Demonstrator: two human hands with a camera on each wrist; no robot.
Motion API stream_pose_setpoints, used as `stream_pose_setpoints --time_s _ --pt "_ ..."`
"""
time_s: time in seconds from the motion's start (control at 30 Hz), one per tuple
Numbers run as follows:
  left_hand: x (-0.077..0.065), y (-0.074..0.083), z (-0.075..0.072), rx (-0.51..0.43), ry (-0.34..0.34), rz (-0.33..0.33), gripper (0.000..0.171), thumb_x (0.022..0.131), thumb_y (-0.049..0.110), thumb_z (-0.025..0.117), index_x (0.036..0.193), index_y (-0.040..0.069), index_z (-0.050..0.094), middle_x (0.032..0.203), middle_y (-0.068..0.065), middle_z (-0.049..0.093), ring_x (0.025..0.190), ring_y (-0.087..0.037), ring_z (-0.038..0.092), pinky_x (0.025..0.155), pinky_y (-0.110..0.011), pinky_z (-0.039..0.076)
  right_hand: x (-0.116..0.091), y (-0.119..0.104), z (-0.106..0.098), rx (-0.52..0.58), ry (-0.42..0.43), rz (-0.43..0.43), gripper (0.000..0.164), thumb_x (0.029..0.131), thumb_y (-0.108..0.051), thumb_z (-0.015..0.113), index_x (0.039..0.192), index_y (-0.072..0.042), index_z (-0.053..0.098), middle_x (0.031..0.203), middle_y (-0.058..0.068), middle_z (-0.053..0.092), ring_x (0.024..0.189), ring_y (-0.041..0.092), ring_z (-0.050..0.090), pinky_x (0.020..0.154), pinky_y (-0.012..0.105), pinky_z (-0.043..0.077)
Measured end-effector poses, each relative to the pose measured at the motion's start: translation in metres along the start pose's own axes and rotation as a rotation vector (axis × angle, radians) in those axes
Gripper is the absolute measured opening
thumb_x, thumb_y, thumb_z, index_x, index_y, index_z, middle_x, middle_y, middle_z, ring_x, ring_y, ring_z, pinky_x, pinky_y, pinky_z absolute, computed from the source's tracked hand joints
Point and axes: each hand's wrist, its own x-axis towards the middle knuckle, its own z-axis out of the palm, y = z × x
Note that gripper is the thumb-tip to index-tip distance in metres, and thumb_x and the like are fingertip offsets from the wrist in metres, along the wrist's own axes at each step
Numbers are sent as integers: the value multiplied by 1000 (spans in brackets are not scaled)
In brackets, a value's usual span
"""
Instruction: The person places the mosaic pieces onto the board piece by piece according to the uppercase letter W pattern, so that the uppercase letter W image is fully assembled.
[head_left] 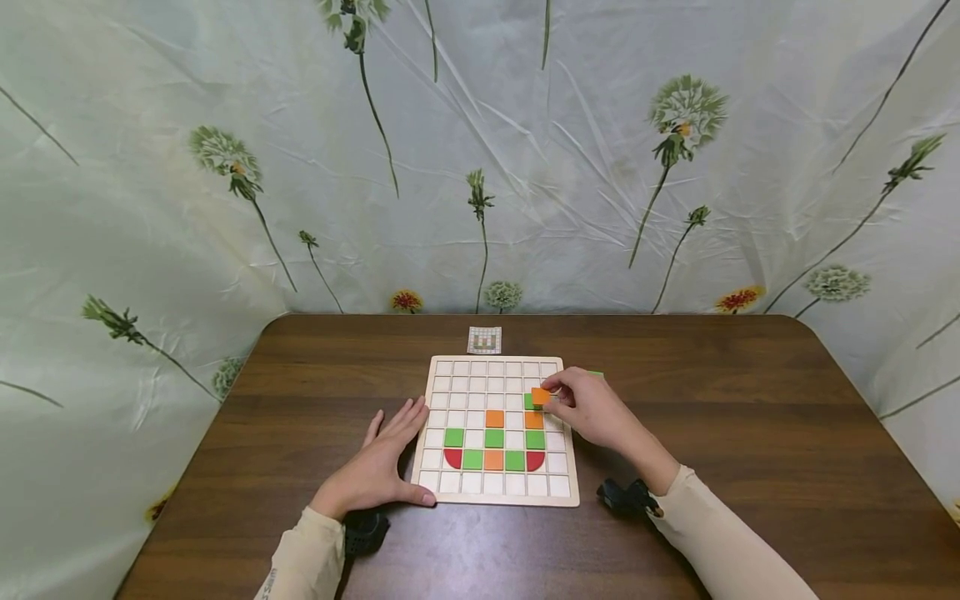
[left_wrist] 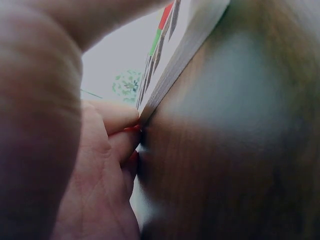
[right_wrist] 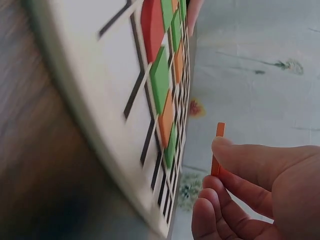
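Observation:
A pale wooden grid board lies on the table with several flat colored tiles in its squares. My right hand pinches an orange square tile between thumb and fingers, over the board's right side. That tile appears edge-on in the right wrist view. In the head view it overlaps a green tile, with an orange tile just below. Along the board's left edge rests my left hand, fingers extended, thumb by the near left corner. The left wrist view has its fingertips against the board's side.
Beyond the board's far edge lies a small card with a printed grid pattern. Part of a green piece shows behind my right hand. The brown wooden table meets a flowered cloth at the back.

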Motion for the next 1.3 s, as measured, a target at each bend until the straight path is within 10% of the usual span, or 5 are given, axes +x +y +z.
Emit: stream_pose_setpoints --time_s 1.3 --pt "-1 0 0 3 3 7 130 65 65 85 160 4 20 167 -10 14 154 -29 8 117 -61 -7 44 -58 63 81 -158 -98 21 89 -12 74 108 -5 73 89 -2 64 79 11 55 73 28 48"
